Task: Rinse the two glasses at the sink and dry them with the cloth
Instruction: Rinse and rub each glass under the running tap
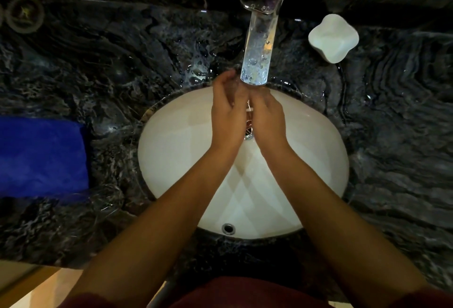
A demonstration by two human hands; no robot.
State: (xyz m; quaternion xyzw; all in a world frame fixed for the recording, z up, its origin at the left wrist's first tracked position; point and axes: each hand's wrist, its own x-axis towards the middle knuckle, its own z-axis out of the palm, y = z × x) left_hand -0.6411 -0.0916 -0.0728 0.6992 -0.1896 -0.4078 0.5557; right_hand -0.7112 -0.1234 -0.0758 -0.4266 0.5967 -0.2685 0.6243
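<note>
My left hand and my right hand are pressed together over the white sink, right under the tap spout. A clear glass shows only as glints and a thin rim line in the gap between my palms, and both hands are closed around it. Most of it is hidden. A second clear glass stands on the dark marble counter, left of the basin. It touches the near corner of the folded blue cloth.
A white soap dish sits right of the tap. A round ring-shaped object lies at the far left back. Water drops cover the counter around the tap base. The sink drain and the overflow hole are visible.
</note>
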